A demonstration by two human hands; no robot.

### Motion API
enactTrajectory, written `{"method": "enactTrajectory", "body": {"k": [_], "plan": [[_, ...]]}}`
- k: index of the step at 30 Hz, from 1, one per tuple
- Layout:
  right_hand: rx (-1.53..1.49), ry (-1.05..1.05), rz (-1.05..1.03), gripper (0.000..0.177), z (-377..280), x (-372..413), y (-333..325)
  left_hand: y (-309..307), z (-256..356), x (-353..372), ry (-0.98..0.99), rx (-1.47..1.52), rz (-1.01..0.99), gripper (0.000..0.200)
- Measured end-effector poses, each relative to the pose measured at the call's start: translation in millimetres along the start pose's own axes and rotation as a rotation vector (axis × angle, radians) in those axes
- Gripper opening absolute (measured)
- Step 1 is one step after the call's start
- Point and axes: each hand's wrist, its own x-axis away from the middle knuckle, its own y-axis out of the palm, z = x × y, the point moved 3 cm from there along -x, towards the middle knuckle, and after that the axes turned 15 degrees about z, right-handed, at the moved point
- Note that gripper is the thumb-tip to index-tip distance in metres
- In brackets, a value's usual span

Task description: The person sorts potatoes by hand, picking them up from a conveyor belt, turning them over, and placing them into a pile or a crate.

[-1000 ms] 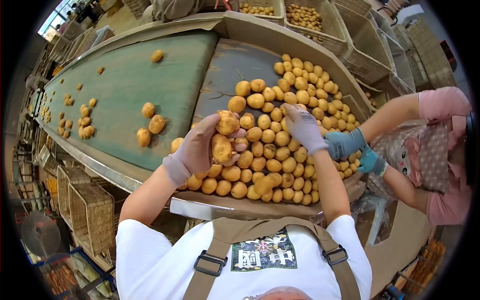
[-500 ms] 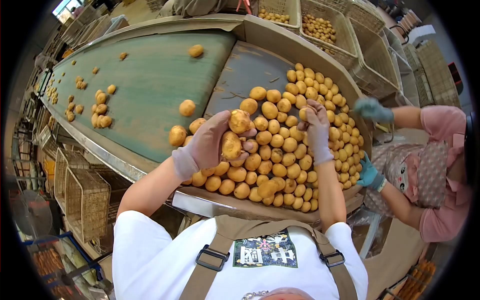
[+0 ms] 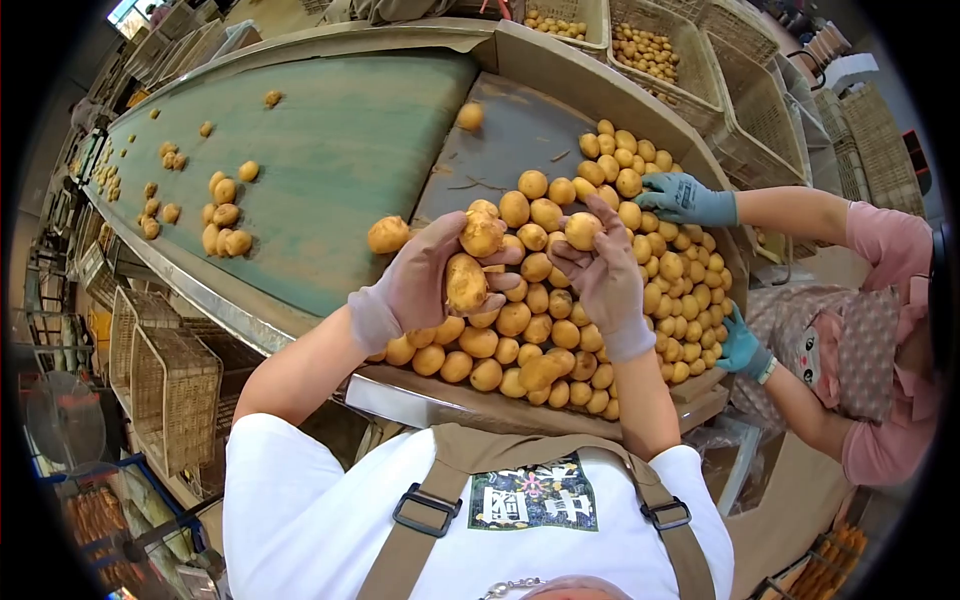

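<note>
My left hand (image 3: pixel 412 275), in a pale grey-mauve glove, is closed around two knobbly potatoes. The upper potato (image 3: pixel 482 234) lies by the fingertips, and the lower potato (image 3: pixel 466 286) rests against the palm and fingers. Close beside it, my gloved right hand (image 3: pixel 612 290) grips a smaller, rounder potato (image 3: pixel 582 231) between thumb and fingers. Both hands are raised over a dense pile of yellow potatoes (image 3: pixel 513 319). One lumpy, elongated potato (image 3: pixel 541 372) sits on the pile near the front edge.
A green conveyor belt (image 3: pixel 350 140) with scattered potatoes meets a dark plate (image 3: pixel 505 135). A co-worker's blue-gloved hands (image 3: pixel 688 198) touch the pile at right. Plastic crates (image 3: pixel 665 60) stand behind, some holding potatoes; more crates (image 3: pixel 175 395) stand at left. A metal-edged rim (image 3: pixel 400 405) borders the table.
My right hand has come left, toward my left hand, with a potato in it. Potatoes on the belt have travelled right, one onto the plate. The co-worker's upper hand has reached onto the pile.
</note>
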Motion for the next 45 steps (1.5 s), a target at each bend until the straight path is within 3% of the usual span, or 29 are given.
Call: {"method": "enactTrajectory", "body": {"k": [2,4,5,7,8,10,13,16,17,21,24,25,26,28,30,31,33,34,37,39,40,41,43,44,45], "plan": [[0.335,-0.34,0.101,0.045,5.7,10.5,18.8,9.0,-3.8,1.7,0.002,0.046,-0.003,0.052],[0.628,-0.251,-0.118,0.049,5.3,38.2,55.1,16.1,-2.8,7.8,0.026,0.076,-0.016,0.057],[0.855,-0.505,-0.242,0.048,1.3,45.4,68.1,16.8,-1.6,10.7,0.04,0.104,-0.026,0.058],[0.669,-0.427,-0.244,0.047,3.0,47.7,72.2,17.1,4.7,19.6,0.064,0.161,0.043,0.061],[0.576,-0.389,-0.245,0.046,4.0,49.1,74.1,9.4,8.2,23.1,-0.028,0.193,-0.143,0.06],[0.692,-0.387,-0.013,0.042,-10.3,32.7,51.4,6.8,16.1,29.7,-0.045,0.247,-0.184,0.061],[1.103,-0.356,0.228,0.035,-26.9,2.6,14.2,-2.1,27.1,35.6,-0.015,0.278,-0.173,0.059],[1.784,-0.617,-0.128,0.035,-11.6,-25.9,3.2,0.1,30.9,42.7,-0.02,0.33,-0.127,0.057],[1.842,-0.649,-0.135,0.035,2.5,-29.5,10.3,-0.1,33.2,44.1,-0.043,0.376,-0.197,0.057],[1.849,-0.266,-0.001,0.031,0.2,-50.0,24.0,-4.4,48.0,50.8,0.028,0.467,-0.297,0.057],[1.267,-0.477,0.131,0.035,0.7,-45.0,9.3,-8.6,62.5,61.3,0.129,0.482,-0.297,0.057],[0.938,-0.381,0.172,0.036,3.4,-44.7,2.4,-9.4,65.7,63.4,0.156,0.475,-0.319,0.058],[0.872,-0.314,0.265,0.033,-8.4,-35.2,12.9,-9.8,66.8,65.6,0.157,0.487,-0.311,0.058],[0.94,-0.901,0.12,0.037,-40.4,-10.3,49.0,-8.2,68.3,65.8,0.151,0.506,-0.318,0.058],[0.895,-1.478,-0.177,0.039,-93.9,25.2,114.6,-6.8,69.9,62.5,0.187,0.47,-0.228,0.058],[0.827,-1.364,-0.104,0.04,-105.6,16.4,99.7,-6.6,70.6,62.6,0.193,0.458,-0.183,0.059],[0.966,-1.45,0.133,0.041,-143.2,-24.4,103.7,-12.0,72.2,67.9,0.197,0.436,-0.09,0.059],[1.175,-1.652,0.315,0.043,-168.2,-39.3,122.6,-13.2,71.5,73.3,0.2,0.438,-0.096,0.058],[1.185,-1.366,0.246,0.045,-148.2,-53.5,91.2,-17.6,82.8,76.8,0.265,0.404,-0.157,0.058],[1.343,-1.13,0.045,0.05,-90.5,-30.4,85.7,-11.6,87.6,87.8,0.316,0.469,-0.099,0.058],[1.726,-0.763,-0.028,0.05,-62.6,-10.5,86.9,-9.5,89.1,91.3,0.335,0.499,-0.071,0.058],[1.943,-0.646,-0.194,0.06,-22.8,0.5,71.2,-11.1,91.6,92.4,0.327,0.519,-0.074,0.057],[1.906,-1.051,-0.316,0.055,5.6,24.8,62.1,-16.2,95.9,92.7,0.338,0.528,-0.075,0.057],[1.85,-1.056,-0.331,0.052,-3.4,26.6,66.7,-16.2,96.2,93.0,0.342,0.53,-0.071,0.057],[1.599,-0.696,-0.256,0.044,-18.9,12.8,62.8,-16.6,96.3,94.5,0.33,0.531,-0.073,0.057]]}}
